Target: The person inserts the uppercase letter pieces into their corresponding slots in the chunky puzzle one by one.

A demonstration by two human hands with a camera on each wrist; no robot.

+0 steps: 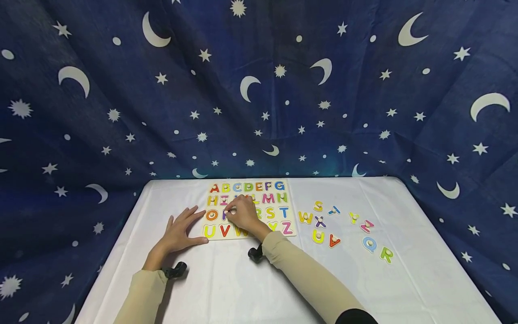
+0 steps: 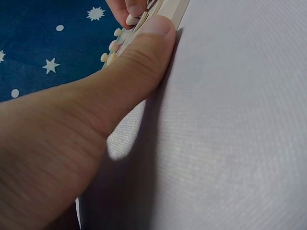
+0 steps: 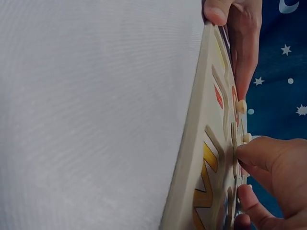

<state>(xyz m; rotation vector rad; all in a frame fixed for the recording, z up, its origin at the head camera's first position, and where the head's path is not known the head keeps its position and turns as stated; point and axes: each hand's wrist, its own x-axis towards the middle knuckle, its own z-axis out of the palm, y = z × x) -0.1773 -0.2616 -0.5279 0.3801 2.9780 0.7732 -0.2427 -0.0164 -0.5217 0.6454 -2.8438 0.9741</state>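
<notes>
An alphabet puzzle board (image 1: pixel 247 237) of pale wood lies on the table, with colored letters in rows. My left hand (image 1: pixel 178 231) is at its left side, fingers spread and extended; the thumb (image 2: pixel 148 40) touches the board's edge in the left wrist view. Over the third row, my right hand (image 1: pixel 244 213) pinches a purple letter piece (image 1: pixel 224 215), apparently a P, by its small knob (image 2: pixel 132 20). That piece is partly hidden by the fingers. Just left of it sits an orange O piece (image 1: pixel 212 215) with its knob. The right hand covers several slots of the board.
Loose knobbed letters lie right of the board: a yellow W (image 1: pixel 305 218), purple X (image 1: pixel 320 221), yellow U (image 1: pixel 318 236), red piece (image 1: pixel 334 240), blue Q (image 1: pixel 369 244), green R (image 1: pixel 386 254) and others. A white cloth covers the table (image 1: pixel 226 288); a starry blue curtain (image 1: pixel 259 112) hangs behind.
</notes>
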